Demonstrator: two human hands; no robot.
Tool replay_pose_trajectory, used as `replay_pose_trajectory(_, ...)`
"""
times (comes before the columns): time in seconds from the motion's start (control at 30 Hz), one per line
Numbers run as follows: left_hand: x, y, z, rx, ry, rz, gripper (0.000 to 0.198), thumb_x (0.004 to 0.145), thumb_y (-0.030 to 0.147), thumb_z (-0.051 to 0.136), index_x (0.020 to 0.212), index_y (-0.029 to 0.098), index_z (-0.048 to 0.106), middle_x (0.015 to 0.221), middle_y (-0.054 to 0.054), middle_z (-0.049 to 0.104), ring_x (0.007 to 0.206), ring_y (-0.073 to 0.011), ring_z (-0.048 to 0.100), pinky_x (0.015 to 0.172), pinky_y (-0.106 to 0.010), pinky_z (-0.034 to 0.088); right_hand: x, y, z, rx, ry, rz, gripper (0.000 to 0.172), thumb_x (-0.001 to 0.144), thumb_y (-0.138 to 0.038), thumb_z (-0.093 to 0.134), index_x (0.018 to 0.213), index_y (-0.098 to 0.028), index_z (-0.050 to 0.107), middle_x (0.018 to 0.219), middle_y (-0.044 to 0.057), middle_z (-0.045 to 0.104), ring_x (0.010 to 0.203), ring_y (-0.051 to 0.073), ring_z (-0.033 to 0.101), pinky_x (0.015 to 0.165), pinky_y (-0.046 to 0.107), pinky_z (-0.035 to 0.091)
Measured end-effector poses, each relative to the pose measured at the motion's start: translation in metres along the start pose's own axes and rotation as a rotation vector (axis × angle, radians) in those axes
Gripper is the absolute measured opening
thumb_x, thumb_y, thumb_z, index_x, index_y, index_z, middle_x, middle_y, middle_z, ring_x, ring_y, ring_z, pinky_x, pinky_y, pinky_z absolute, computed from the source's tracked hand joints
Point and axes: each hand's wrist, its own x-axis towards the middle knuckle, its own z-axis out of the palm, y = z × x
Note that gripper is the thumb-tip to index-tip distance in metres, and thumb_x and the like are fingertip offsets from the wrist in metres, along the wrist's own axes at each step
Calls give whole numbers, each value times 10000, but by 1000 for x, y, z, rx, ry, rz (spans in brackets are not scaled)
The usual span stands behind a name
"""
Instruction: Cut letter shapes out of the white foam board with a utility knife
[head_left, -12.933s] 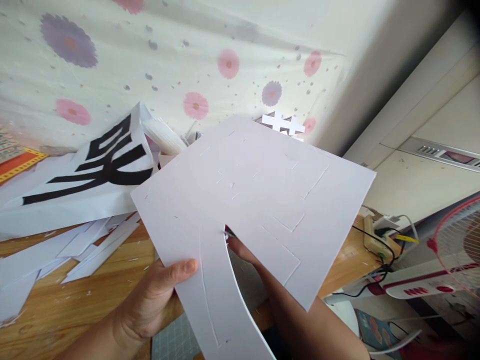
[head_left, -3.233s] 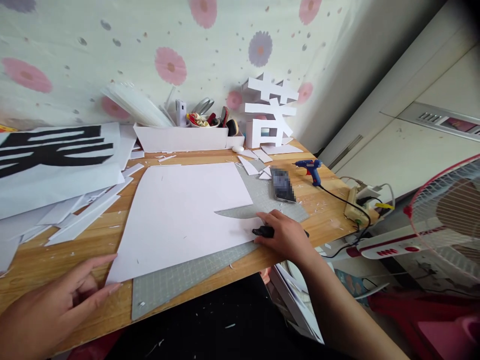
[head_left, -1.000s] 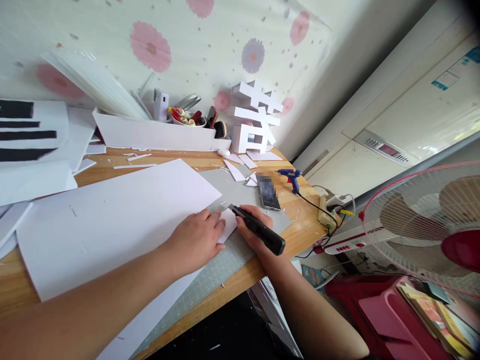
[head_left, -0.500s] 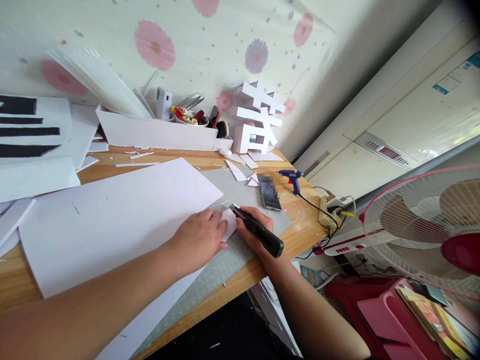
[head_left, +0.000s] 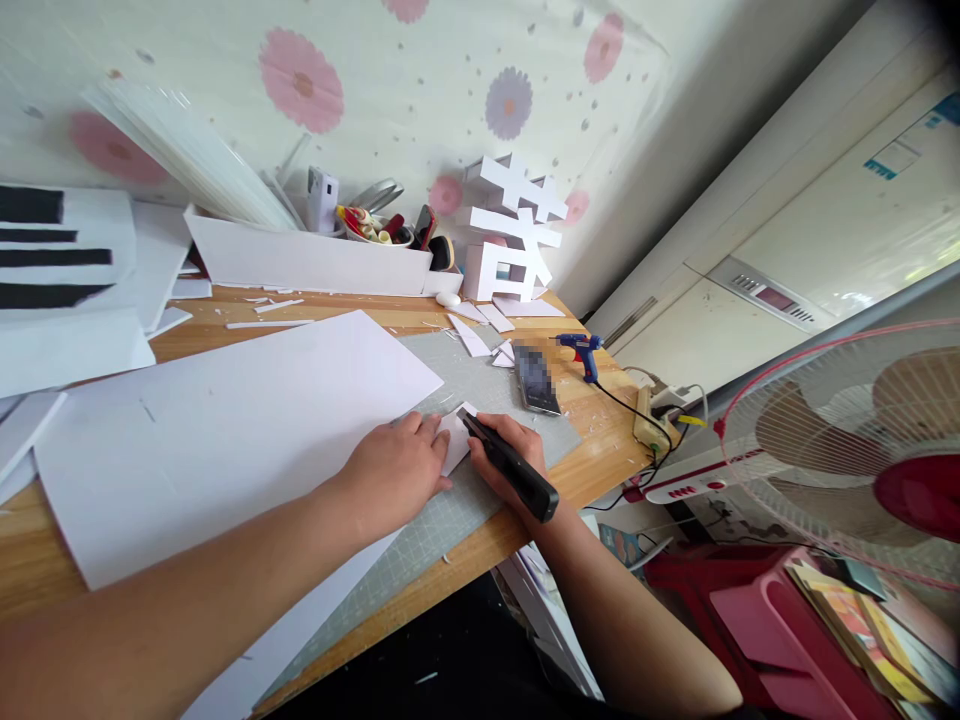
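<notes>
A large white foam sheet [head_left: 225, 420] lies across a grey cutting mat [head_left: 480, 385] on the wooden desk [head_left: 600, 460]. My left hand [head_left: 394, 470] rests flat on the sheet's right corner, fingers stretched out and pressing it down. My right hand [head_left: 510, 460] is wrapped round a black utility knife [head_left: 514, 470], whose tip meets the sheet's edge just beyond my left fingertips.
A phone [head_left: 535, 378] and a blue glue gun [head_left: 581, 350] lie right of the mat. A white 3D character [head_left: 510, 230], a white tray [head_left: 300, 262] of tools and foam offcuts stand at the back. A printed black-and-white sheet [head_left: 60, 260] is at left, a red fan [head_left: 862, 450] at right.
Over the last second the knife has drawn slightly back toward me along the sheet's edge. My left hand keeps pressing the same corner. Earlier the sheet was held up, then laid down.
</notes>
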Motion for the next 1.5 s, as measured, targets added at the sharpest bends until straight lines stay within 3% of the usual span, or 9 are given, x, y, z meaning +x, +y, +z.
replay_pose_trajectory(0.8, -1, 4, -3, -27, 34, -16, 453, 935, 356, 624, 1290, 76, 641, 1365, -218, 622, 1147, -353, 599, 807, -420, 526, -9, -8, -13, -62, -75, -31, 199, 836, -240, 602, 1026, -232, 659, 789, 41, 738, 649, 170, 692, 630, 274, 563)
replay_pose_trajectory(1.27, 0, 3, -3, -22, 26, -17, 449, 934, 345, 623, 1298, 83, 645, 1400, -197, 611, 1163, -344, 600, 831, -417, 535, -13, -12, -27, -103, -168, -160, 228, 870, -227, 541, 1087, -218, 613, 700, 18, 671, 595, 162, 639, 578, 257, 508)
replay_pose_trajectory(1.5, -1, 2, -2, -32, 49, -20, 407, 914, 320, 653, 1249, 90, 670, 1333, -203, 643, 1124, -345, 613, 817, -409, 526, -26, -15, -31, -70, -127, -136, 244, 855, -207, 557, 1092, -221, 613, 672, 9, 646, 555, 157, 606, 539, 253, 487)
